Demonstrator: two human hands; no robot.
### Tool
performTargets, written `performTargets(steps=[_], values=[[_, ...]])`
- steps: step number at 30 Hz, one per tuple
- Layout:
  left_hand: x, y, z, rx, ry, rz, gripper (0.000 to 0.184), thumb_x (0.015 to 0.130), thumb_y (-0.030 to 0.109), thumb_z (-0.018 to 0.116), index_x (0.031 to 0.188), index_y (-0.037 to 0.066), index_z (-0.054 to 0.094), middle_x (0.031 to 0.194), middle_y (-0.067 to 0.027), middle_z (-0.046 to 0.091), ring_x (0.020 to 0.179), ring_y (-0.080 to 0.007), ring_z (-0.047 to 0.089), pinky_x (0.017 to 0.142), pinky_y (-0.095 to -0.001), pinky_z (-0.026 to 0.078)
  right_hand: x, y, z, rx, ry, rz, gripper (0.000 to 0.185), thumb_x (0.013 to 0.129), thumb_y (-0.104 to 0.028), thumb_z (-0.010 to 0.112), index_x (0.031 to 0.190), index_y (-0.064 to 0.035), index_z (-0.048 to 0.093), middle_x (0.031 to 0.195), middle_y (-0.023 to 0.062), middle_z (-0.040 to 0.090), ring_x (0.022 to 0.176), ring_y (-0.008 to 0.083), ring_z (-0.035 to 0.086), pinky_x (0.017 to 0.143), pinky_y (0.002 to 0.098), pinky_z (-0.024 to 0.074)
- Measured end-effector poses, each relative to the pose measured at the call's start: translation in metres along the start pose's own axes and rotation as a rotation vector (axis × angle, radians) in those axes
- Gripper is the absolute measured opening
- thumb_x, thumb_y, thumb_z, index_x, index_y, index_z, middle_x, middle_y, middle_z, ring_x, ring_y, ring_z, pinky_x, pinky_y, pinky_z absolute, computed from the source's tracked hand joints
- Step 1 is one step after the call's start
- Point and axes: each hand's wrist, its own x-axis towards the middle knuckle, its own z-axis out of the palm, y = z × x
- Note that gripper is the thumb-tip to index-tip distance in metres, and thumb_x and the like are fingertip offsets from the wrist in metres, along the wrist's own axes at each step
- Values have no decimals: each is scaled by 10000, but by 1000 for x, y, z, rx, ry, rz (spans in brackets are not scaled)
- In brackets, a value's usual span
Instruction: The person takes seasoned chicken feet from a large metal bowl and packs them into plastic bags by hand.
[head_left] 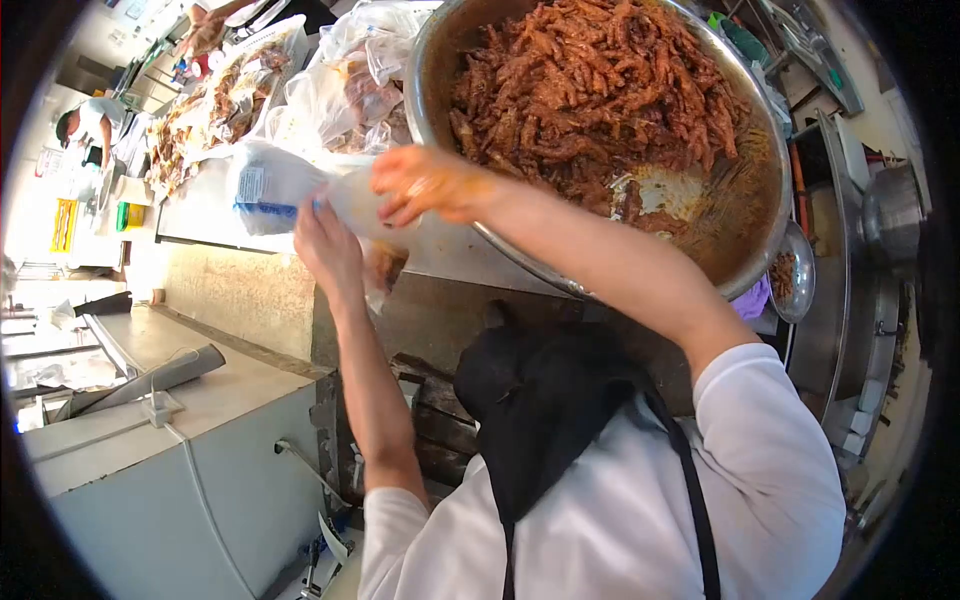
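Tabletop bears bowl beside held plastic, person beyond.

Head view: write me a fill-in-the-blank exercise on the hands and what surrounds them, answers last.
1. Comparing the left hand and the right hand, orange stains mark the ____ one.
2. The stripe on the plastic package by the left hand is ____.
3. The big bowl is heaped with chicken ____.
4. The shirt sleeve is ____.

Answers: right; blue; feet; white.
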Motion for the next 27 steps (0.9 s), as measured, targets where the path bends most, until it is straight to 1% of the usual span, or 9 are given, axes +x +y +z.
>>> performTargets(steps=[3, 8, 15, 19, 21, 22, 23, 24, 27], values=[[92, -60, 19, 552, 601, 698, 238, 889, 140, 498, 1037, -22, 591, 866, -142, 640, 747, -336, 591, 670, -372, 475, -39, -59, -53, -140, 199, -92, 355, 911, -300, 566, 1113, -12, 521, 907, 75, 599, 774, 173, 633, 643, 275, 518], [123, 43, -75, -359, 66, 48, 670, 922, 320, 562, 1392, -25, 234, 1073, -277, 605, 1013, -302, 603, 861, -374, 469, -131, -34, -231, -1422, 258, 211, 238, 886, -241, 553, 990, -33, 605, 906, 50, 617, 763, 139, 619, 658, 261, 499], [81, -73, -42, 338, 196, -8, 670, 828, 597, 545, 1206, 45, 578, 1143, -186, 606, 1062, -335, 575, 863, -443, 475, -219, 52, -258, -1160, -276, 888, 285, 762, -167, 628, 1030, -69, 638, 990, 128, 646, 899, 262, 601, 768, 409, 470], [109, -78, -72, 671, 329, 7, 528, 901, 529, 478, 943, 57, 712, 781, -150, 684, 668, -293, 641, 608, -394, 503, -185, 40, -226, -1577, 420, 112, 315, 804, -149, 610, 1093, -26, 585, 1059, 155, 629, 978, 286, 603, 812, 418, 497], [127, -66, -90, -272, 428, 284, 416, 934, 400, 494, 965, 37, 694, 758, -102, 684, 661, -214, 635, 612, -329, 508, -170, 82, -229, -1796, 296, -29, 325, 819, -169, 609, 1105, -20, 564, 1077, 157, 620, 989, 290, 599, 831, 423, 500], [110, -10, -107, 146, 559, 97, 368, 950, 314, 481, 968, 5, 679, 787, -73, 684, 712, -168, 638, 645, -286, 513, -164, 97, -229, -1898, 235, -104, 331, 827, -178, 608, 1111, -17, 554, 1086, 158, 616, 995, 292, 596, 840, 425, 502], [137, -41, -156, 476, 709, 120, 320, 946, 271, 498, 937, 12, 685, 830, -68, 690, 750, -162, 647, 652, -267, 515, -161, 63, -217, -1665, -132, 567, 384, 837, -205, 613, 1171, -22, 563, 1113, 170, 607, 1054, 285, 575, 910, 434, 468], [144, -55, -196, 352, 738, 440, 248, 932, 213, 526, 997, 18, 665, 929, -89, 684, 817, -174, 652, 674, -272, 526, -168, 60, -222, -1646, -143, 665, 386, 835, -220, 623, 1163, -24, 575, 1120, 166, 608, 1058, 280, 574, 914, 428, 467], [61, 62, -202, 575, 634, 102, 332, 939, 232, 499, 1138, -21, 583, 1074, -134, 636, 908, -207, 635, 777, -317, 530, -205, 39, -253, -1520, -142, 858, 355, 828, -250, 646, 1115, -42, 621, 1132, 140, 615, 1045, 267, 585, 903, 405, 475]])
